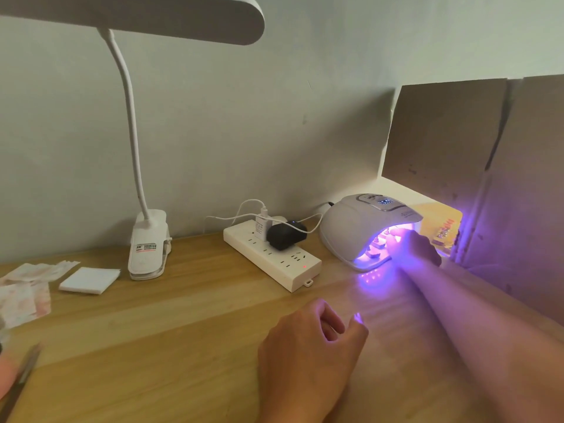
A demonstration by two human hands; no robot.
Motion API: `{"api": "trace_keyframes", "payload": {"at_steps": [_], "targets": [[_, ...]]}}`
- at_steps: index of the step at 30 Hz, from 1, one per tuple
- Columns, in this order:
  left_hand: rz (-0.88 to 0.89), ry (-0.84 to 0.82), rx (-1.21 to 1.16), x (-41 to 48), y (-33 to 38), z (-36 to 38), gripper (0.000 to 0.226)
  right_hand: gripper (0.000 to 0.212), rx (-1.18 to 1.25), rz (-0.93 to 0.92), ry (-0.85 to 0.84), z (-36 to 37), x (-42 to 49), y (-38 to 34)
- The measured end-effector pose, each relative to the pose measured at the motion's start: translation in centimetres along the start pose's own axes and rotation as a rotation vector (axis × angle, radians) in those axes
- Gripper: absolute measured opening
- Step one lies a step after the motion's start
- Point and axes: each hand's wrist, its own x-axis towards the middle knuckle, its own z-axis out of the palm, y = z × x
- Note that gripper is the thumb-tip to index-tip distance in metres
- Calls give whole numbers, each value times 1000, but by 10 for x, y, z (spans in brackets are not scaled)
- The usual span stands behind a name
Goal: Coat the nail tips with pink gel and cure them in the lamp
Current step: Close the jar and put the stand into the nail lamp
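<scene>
The white curing lamp (pixel 360 227) stands at the back right of the wooden desk, its inside glowing purple and its display lit. Several small nail tips on a holder (pixel 377 244) show inside the opening. My right hand (pixel 418 247) reaches into the lamp's mouth with its fingertips beside the holder; the glare hides whether they grip it. My left hand (pixel 311 346) rests on the desk in front of the lamp, fingers loosely curled, holding nothing. No pink gel bottle is in view.
A white power strip (pixel 274 261) with plugs and cables lies left of the lamp. A clip-on desk lamp (pixel 148 245) stands further left, beside a white pad (pixel 90 279) and crumpled wipes (pixel 27 288). Brown cardboard (pixel 457 138) walls the right side. Tweezers (pixel 21 383) lie at the lower left.
</scene>
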Motion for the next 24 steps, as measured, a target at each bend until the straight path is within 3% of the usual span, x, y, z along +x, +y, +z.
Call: {"api": "trace_keyframes", "payload": {"at_steps": [8,15,24], "targets": [[-19,13,-50,0,0,-2,43,28,-14,23,71,-25,-18,26],[2,-28,-90,-3,1,-4,37,35,-125,-18,84,-48,-64,76],[-1,-44,-145,0,-2,-4,37,28,-198,-7,142,-31,-30,62]]}}
